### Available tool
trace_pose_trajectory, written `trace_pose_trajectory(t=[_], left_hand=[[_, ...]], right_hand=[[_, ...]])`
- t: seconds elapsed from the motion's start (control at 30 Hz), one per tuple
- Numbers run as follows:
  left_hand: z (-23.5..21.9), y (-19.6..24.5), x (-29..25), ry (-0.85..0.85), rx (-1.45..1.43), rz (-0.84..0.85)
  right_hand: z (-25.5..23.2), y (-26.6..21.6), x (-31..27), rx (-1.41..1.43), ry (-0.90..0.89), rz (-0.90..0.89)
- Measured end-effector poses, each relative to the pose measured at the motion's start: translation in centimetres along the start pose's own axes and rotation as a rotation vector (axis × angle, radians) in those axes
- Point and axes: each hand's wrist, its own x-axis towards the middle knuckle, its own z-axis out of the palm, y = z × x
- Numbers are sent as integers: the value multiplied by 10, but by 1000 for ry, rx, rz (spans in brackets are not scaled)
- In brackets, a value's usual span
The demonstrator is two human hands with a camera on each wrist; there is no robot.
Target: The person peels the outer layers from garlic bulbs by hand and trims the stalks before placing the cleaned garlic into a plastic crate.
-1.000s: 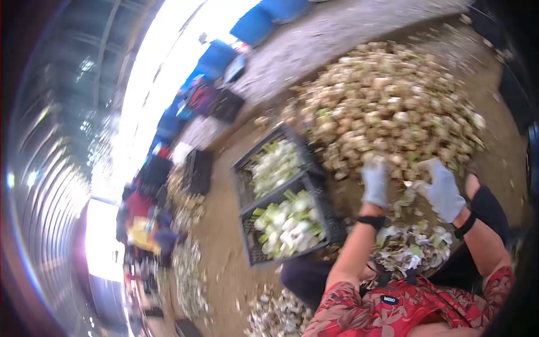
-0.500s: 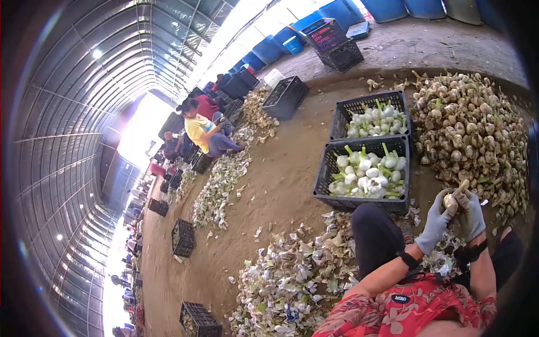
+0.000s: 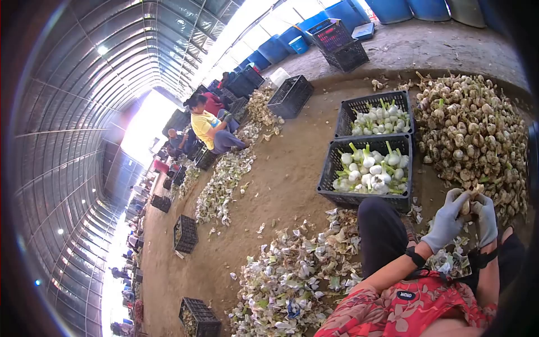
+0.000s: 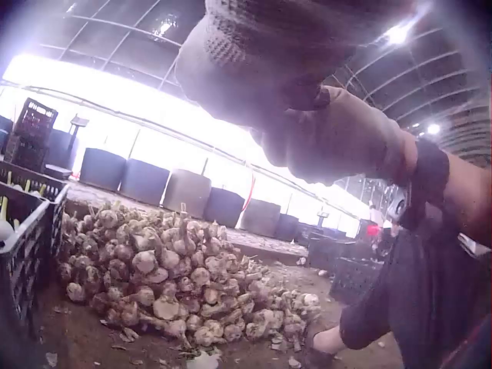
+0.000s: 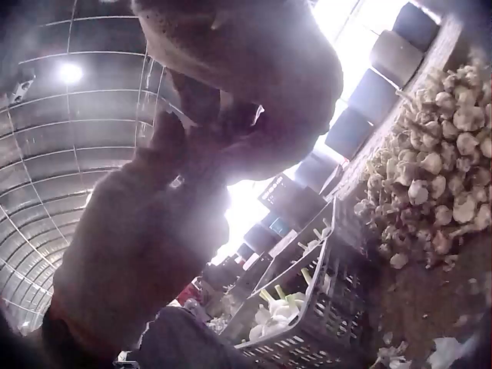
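Both hands wear pale gloves and meet in front of the lap at the near edge of the garlic pile. My left hand (image 3: 447,222) grips a garlic bulb (image 3: 465,207), its outer skin brownish. From the other side my right hand (image 3: 486,221) pinches the same garlic, its fingers partly hiding it. In the left wrist view, the left glove (image 4: 284,58) fills the top, with the right glove (image 4: 346,138) beneath it. Dark against the light, the two gloves overlap in the right wrist view, and the bulb is hidden there.
Unpeeled garlic is heaped in a large pile (image 3: 471,132) just beyond the hands. Two black crates (image 3: 365,197) with cleaned white bulbs stand to the left. Peelings (image 3: 297,275) cover the floor beside the left knee. Farther off, a person in yellow (image 3: 205,126) sits among crates.
The hands were apart at the pile's edge, then came together with a garlic bulb between them. The head view swung left. Over the last half second the hands shifted only slightly.
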Motion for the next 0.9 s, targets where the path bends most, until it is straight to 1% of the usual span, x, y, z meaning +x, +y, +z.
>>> trace_pose_trajectory(t=[0.03,0.07,0.1,0.13,0.17,0.2,0.23,0.27,0.3,0.33,0.37,0.4,0.43,0.47,0.5,0.57,0.6,0.67,0.73,0.77,0.8,0.87,0.9], left_hand=[[0,3,0,-30,73,-2],[-1,6,-1,0,112,72],[0,11,0,38,137,149],[-7,11,4,66,143,227],[-7,7,5,76,127,304],[3,-2,0,86,-107,21],[7,-17,4,68,-346,-221],[12,-31,8,109,-583,-467],[11,-44,12,31,-937,-615],[4,-17,22,50,-1018,-954],[-6,-34,26,-201,-1130,-1067],[-2,-45,26,-223,-1176,-1131],[-2,-32,29,-243,-1112,-1165],[-1,-28,26,-257,-1071,-1137],[3,-26,23,-257,-1031,-1100],[15,-23,13,-173,-980,-949],[22,-23,9,-124,-950,-873],[40,-35,-2,14,-587,-626],[43,-47,-1,61,-719,-606],[42,-53,-1,102,-723,-651],[44,-46,5,142,-727,-697],[52,-43,13,210,-703,-780],[49,-43,15,120,-713,-823]], right_hand=[[-4,6,7,-39,0,1],[-7,13,13,-79,4,3],[-19,19,9,-122,47,15],[-22,29,12,-165,110,-31],[-16,30,12,-186,114,-140],[-33,40,19,-467,81,-298],[-6,7,0,-470,118,-179],[-2,10,-2,-283,73,-181],[-11,23,3,-466,98,-249],[-25,58,13,-690,208,-475],[-22,56,5,-752,243,-453],[-23,62,2,-845,267,-500],[-20,64,-1,-835,293,-497],[-19,56,-8,-788,283,-329],[-24,59,-7,-617,254,-150],[-33,74,-1,-565,308,-58],[-35,72,-2,-628,325,-108],[-37,66,-5,-760,344,-213],[-33,78,-8,-903,284,-331],[-29,84,-10,-974,249,-390],[-22,83,-15,-1022,203,-387],[-17,71,-27,-1048,167,-381],[-17,68,-31,-1063,150,-378]])
